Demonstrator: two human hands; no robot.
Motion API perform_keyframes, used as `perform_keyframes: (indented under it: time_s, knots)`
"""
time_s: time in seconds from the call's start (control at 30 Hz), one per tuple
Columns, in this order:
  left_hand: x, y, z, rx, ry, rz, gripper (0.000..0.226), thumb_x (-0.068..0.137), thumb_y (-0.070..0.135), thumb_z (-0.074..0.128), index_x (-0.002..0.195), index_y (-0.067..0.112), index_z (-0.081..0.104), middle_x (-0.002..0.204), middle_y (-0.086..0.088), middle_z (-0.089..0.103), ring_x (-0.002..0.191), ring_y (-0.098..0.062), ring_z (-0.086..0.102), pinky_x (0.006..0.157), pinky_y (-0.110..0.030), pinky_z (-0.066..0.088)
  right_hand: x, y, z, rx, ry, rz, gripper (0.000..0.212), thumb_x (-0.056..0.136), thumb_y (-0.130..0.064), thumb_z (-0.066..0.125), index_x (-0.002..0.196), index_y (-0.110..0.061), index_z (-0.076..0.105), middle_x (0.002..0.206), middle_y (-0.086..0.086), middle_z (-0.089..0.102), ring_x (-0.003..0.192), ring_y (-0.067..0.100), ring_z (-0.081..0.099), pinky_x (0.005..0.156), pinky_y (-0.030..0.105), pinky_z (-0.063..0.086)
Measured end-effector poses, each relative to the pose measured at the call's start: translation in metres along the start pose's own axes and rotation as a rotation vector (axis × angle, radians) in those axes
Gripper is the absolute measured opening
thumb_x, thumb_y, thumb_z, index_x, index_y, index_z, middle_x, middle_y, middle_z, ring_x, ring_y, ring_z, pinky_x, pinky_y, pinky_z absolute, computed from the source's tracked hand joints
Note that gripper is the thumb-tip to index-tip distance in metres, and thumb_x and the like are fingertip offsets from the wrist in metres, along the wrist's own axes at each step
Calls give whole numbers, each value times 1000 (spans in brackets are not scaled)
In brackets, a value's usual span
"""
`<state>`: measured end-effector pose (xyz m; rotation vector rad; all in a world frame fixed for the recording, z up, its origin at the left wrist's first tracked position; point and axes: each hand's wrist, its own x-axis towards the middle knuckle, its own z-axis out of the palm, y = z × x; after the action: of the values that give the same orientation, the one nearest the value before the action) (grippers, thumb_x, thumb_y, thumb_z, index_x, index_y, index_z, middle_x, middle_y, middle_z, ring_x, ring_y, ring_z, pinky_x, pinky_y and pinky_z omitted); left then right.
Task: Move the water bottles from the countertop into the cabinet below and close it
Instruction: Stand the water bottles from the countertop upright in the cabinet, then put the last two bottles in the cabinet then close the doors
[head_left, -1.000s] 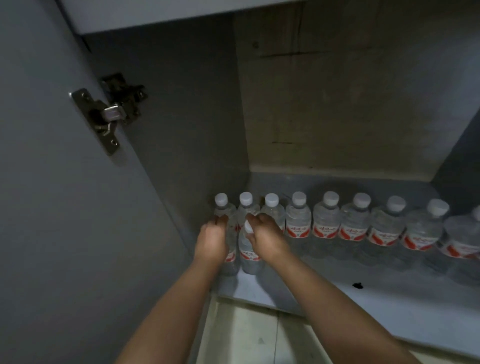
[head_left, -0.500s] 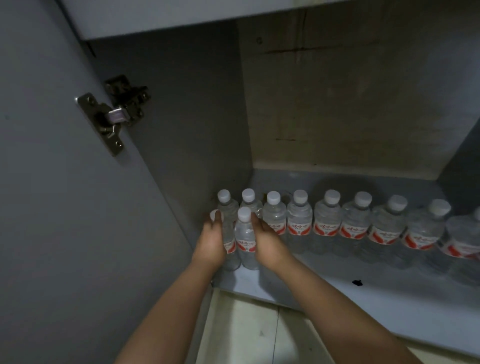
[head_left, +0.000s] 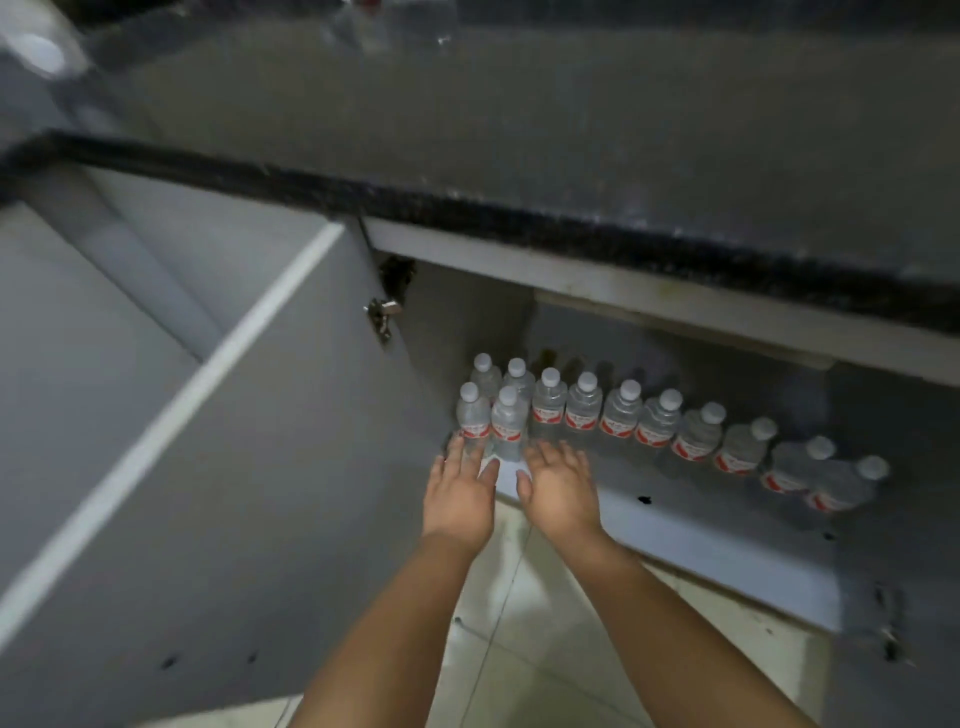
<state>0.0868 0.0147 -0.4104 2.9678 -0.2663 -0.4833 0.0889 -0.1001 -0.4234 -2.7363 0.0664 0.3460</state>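
Two front bottles stand at the shelf's left end, your hands empty just before them.
From the head view: your left hand (head_left: 457, 499) and right hand (head_left: 558, 493) spread flat, holding nothing; the water bottles (head_left: 582, 410) line the cabinet shelf (head_left: 701, 525). They look light, thin-walled and smooth, so take each around its labelled middle.
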Motion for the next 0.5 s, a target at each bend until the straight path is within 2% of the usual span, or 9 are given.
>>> perform_keyframes:
  time_s: [0.1, 0.2, 0.27, 0.4, 0.5]
  knots:
    - [-58, 11, -63, -21, -55, -46, 51, 99, 9, 28, 148, 21, 22, 161, -1, 6, 150, -22, -6, 122, -36, 0, -49, -38, -55, -31, -43, -57, 47, 98, -26, 32, 143, -12, 26, 154, 8, 26, 144, 26, 18, 119, 40, 10]
    - [-99, 15, -136, -15, -1, -99, 55, 98, 6, 29, 149, 22, 20, 161, 1, 5, 150, -22, -6, 123, -37, 1, -85, -74, -119, -28, -43, -117, 47, 98, -23, 33, 143, -14, 26, 154, 6, 27, 144, 24, 18, 119, 39, 11]
    - [-122, 14, -188, 3, 50, -147, 52, 100, 12, 28, 150, 23, 17, 161, 0, 4, 149, -24, -6, 123, -38, 3, -102, -98, -157, -26, -17, -164, 47, 97, -22, 36, 142, -13, 28, 153, 8, 28, 143, 26, 19, 119, 41, 13]
    - [-156, 3, -279, 27, 162, -234, 47, 102, 28, 28, 149, 25, 20, 161, 1, 9, 150, -24, -1, 122, -39, 7, -112, -141, -228, -46, 261, -304, 42, 82, -19, 64, 121, -4, 58, 129, 19, 59, 123, 41, 51, 105, 54, 36]
    - [-173, -12, -330, 19, 247, -293, 48, 102, 33, 29, 148, 24, 22, 161, 1, 12, 149, -24, 1, 122, -40, 9, -114, -173, -278, -84, 251, -329, 46, 92, -24, 51, 135, -8, 44, 145, 15, 44, 136, 34, 35, 115, 47, 22]
